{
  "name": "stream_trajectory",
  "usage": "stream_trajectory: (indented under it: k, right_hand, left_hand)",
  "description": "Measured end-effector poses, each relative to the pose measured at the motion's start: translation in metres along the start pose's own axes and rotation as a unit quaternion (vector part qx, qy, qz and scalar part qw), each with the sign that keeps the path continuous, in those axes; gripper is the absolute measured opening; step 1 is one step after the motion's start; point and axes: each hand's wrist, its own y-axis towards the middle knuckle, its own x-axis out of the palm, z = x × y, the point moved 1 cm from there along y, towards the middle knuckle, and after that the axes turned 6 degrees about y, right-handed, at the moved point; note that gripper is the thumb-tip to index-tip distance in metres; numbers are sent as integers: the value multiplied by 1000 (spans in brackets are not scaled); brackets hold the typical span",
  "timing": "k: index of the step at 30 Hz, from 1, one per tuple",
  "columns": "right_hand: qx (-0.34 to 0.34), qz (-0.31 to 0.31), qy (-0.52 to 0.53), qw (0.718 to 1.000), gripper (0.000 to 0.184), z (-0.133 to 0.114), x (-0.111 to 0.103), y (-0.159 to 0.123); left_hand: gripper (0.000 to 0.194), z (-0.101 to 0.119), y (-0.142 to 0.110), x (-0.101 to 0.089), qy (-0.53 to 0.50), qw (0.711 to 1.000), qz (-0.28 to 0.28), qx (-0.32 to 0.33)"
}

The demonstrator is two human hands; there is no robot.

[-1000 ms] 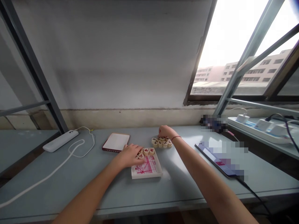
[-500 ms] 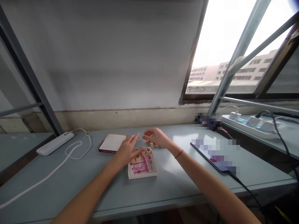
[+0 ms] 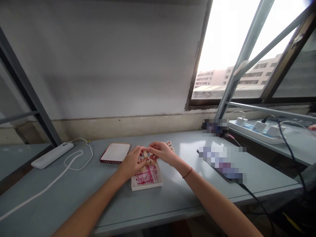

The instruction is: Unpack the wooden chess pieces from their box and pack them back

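Note:
A shallow white box (image 3: 147, 181) with red board lines printed inside lies on the grey table. Round wooden chess pieces with red characters fill its far end. My left hand (image 3: 132, 162) rests on that far end, fingers curled around the pieces (image 3: 145, 160). My right hand (image 3: 161, 153) meets it from the right, pinching a chess piece at the box's far edge. A few more pieces (image 3: 170, 145) lie on the table just behind my right hand, mostly hidden by it.
A red-edged white box lid (image 3: 115, 153) lies left of the box. A white power bank (image 3: 52, 155) with a looping white cable (image 3: 74, 163) sits far left. A phone (image 3: 222, 164) with a black cable lies to the right. A power strip (image 3: 256, 130) rests on the neighbouring table.
My right hand left the loose group of pieces behind the box and came left with a piece to the box's far end, meeting my left hand. The view has shifted slightly.

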Motion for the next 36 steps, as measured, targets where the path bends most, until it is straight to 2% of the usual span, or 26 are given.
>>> stream_trajectory:
  k: [6,11,16,18,20,24,27,31,33,36]
  right_hand:
    - [-8,44,6,999,37,-7,-15,-3]
    - [-24,61,-15,998,31,-14,-16,-8]
    - [-12,72,-78,994,26,-15,-13,-13]
    - [-35,61,-140,988,21,-13,-12,-14]
    - [-70,28,-225,971,19,-12,-11,-15]
    - [-127,-60,-380,914,21,-10,-6,-18]
    - [-157,-108,-446,875,17,-7,2,-21]
    - [-179,-146,-504,832,11,1,14,-21]
    - [-185,-142,-515,825,12,2,15,-20]
    - [-192,-125,-481,846,13,0,4,-16]
  left_hand:
    - [13,3,0,0,35,996,-61,52]
    - [10,2,-1,-2,62,990,-105,70]
    - [10,1,-2,1,63,982,-145,103]
    - [9,0,-2,4,74,978,-154,116]
    - [10,-1,-2,6,102,976,-149,123]
    - [27,-10,-3,6,157,976,-118,96]
    - [43,-20,-4,4,149,980,-108,74]
    - [57,-26,-4,3,106,983,-135,70]
    - [58,-24,-3,3,88,982,-153,69]
    - [49,-16,-2,5,76,981,-168,53]
